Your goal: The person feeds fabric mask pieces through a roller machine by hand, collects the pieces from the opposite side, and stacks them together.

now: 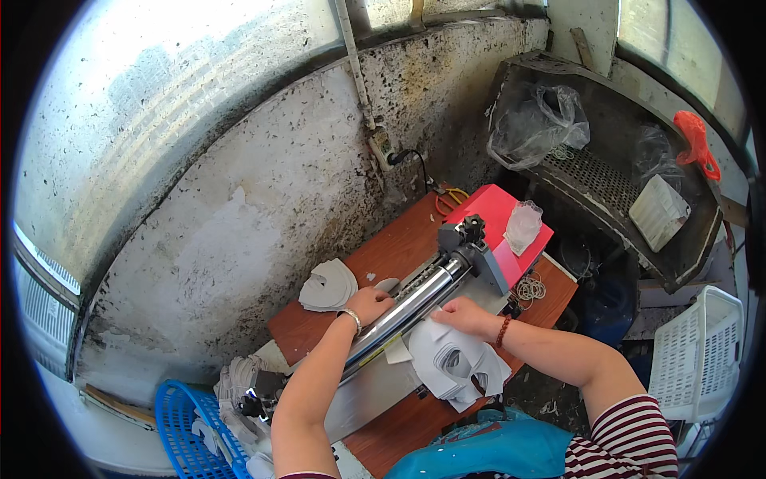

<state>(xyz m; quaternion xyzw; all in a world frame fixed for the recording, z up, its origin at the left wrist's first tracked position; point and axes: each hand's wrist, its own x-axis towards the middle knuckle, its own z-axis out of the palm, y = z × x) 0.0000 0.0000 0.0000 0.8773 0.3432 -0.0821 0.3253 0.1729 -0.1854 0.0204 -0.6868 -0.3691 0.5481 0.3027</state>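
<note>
In the head view I lean over a brown counter (391, 437), where a machine (377, 397) with a bright steel roller (427, 289) lies slantwise. My right hand (469, 318) is on the near side of the roller, thumb and fingers pinching the upper edge of the white pieces (425, 351) — a fanned stack with cut-out holes, lying partly on the machine's flat plate and spreading toward my blue apron (499, 447). My left hand (370, 306) reaches to the far side of the roller, its fingers bent down beside a small white scrap (388, 284); I cannot tell whether they pinch it or only rest there.

Just beyond my left hand, near the wall, a second white stack (329, 286) lies on the counter. Past the roller's upper end stands a red box (487, 203) with a crumpled clear bag (523, 227) on it, yellow-and-red-handled scissors (452, 202) beside it, and a tangle of rubber bands (528, 290) nearer me. A blue basket (177, 431) with white bits sits at the lower left, a white crate (692, 359) at the right — and above the crate hangs a dark metal trough (610, 182).
</note>
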